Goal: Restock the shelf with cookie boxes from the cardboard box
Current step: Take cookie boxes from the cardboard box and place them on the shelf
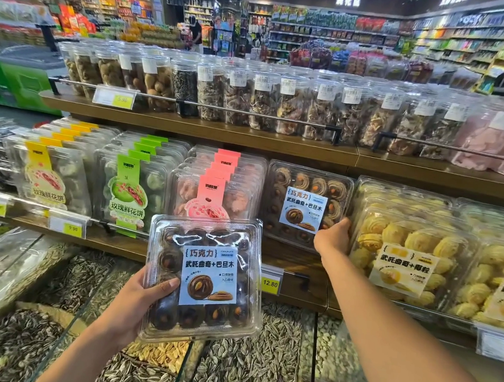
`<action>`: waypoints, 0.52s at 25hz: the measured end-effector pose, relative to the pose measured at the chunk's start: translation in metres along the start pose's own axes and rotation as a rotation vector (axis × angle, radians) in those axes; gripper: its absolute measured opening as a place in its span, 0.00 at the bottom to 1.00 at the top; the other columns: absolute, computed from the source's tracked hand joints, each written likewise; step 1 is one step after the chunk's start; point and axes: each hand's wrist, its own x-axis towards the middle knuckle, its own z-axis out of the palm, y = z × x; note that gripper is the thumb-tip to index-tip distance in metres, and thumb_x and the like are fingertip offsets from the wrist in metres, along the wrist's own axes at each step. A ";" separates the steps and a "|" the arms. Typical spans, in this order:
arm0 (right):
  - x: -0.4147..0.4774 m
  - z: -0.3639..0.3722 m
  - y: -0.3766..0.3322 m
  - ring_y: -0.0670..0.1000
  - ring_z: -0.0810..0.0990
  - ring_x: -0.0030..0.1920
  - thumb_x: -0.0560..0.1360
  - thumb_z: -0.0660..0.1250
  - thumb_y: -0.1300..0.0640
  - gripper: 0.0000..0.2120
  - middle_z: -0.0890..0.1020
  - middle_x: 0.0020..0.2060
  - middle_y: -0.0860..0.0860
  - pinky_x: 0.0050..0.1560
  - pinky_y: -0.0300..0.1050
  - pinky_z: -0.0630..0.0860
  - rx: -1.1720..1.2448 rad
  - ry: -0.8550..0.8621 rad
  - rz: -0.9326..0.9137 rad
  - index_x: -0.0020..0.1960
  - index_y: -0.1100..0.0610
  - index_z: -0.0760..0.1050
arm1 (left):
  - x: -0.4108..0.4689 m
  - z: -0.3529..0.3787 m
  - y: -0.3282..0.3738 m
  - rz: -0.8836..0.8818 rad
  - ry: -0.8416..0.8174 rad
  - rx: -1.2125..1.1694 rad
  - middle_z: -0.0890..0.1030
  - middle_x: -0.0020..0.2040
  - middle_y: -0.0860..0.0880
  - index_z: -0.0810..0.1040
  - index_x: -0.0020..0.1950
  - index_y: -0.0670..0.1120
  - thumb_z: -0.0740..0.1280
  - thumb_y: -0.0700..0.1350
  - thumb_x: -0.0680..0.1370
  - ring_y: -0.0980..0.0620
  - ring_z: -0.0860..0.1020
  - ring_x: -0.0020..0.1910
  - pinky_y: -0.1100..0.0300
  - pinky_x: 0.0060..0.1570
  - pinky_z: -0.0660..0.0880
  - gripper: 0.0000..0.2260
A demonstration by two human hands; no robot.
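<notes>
My left hand (140, 298) grips the left edge of a clear plastic box of chocolate cookies (206, 281) with a blue label, held upright in front of the lower shelf (293, 261). A second chocolate cookie box (301, 204) leans on that shelf, and my right hand (333, 239) grips its lower right corner. To the right of it stand boxes of yellow cookies (406, 253). The cardboard box is out of view.
Left of the chocolate box stand rows of pink (214, 187), green (129, 186) and yellow-labelled pastry packs (48, 173). Clear jars (252, 99) line the upper shelf behind a metal rail. Bins of sunflower seeds (247, 370) with glass dividers lie below my arms. A 12.80 price tag (270, 282) hangs on the shelf edge.
</notes>
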 end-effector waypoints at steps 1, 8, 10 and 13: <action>0.000 0.000 0.000 0.64 0.77 0.65 0.80 0.64 0.67 0.26 0.74 0.69 0.62 0.57 0.55 0.78 -0.012 0.020 -0.002 0.75 0.60 0.59 | -0.001 0.001 0.000 0.001 0.000 0.000 0.87 0.55 0.38 0.77 0.64 0.44 0.72 0.39 0.71 0.35 0.86 0.53 0.35 0.61 0.78 0.21; -0.005 0.007 -0.002 0.65 0.78 0.65 0.80 0.65 0.66 0.21 0.76 0.66 0.65 0.57 0.58 0.78 -0.018 0.114 -0.010 0.71 0.64 0.63 | -0.004 0.000 -0.001 0.007 -0.035 -0.040 0.86 0.56 0.37 0.76 0.66 0.44 0.72 0.38 0.72 0.34 0.86 0.54 0.40 0.47 0.85 0.22; -0.004 0.010 -0.001 0.65 0.76 0.67 0.81 0.64 0.65 0.25 0.74 0.69 0.64 0.61 0.59 0.76 -0.047 0.118 -0.011 0.74 0.64 0.60 | -0.005 0.001 -0.001 0.015 -0.044 -0.045 0.87 0.56 0.38 0.76 0.66 0.44 0.72 0.38 0.72 0.34 0.86 0.53 0.41 0.46 0.85 0.22; 0.001 0.008 0.000 0.64 0.76 0.67 0.83 0.58 0.65 0.23 0.73 0.70 0.63 0.61 0.58 0.75 -0.089 0.089 -0.010 0.76 0.64 0.57 | -0.007 0.003 0.001 0.017 -0.069 -0.034 0.87 0.56 0.38 0.76 0.66 0.45 0.72 0.38 0.72 0.35 0.86 0.53 0.42 0.45 0.86 0.22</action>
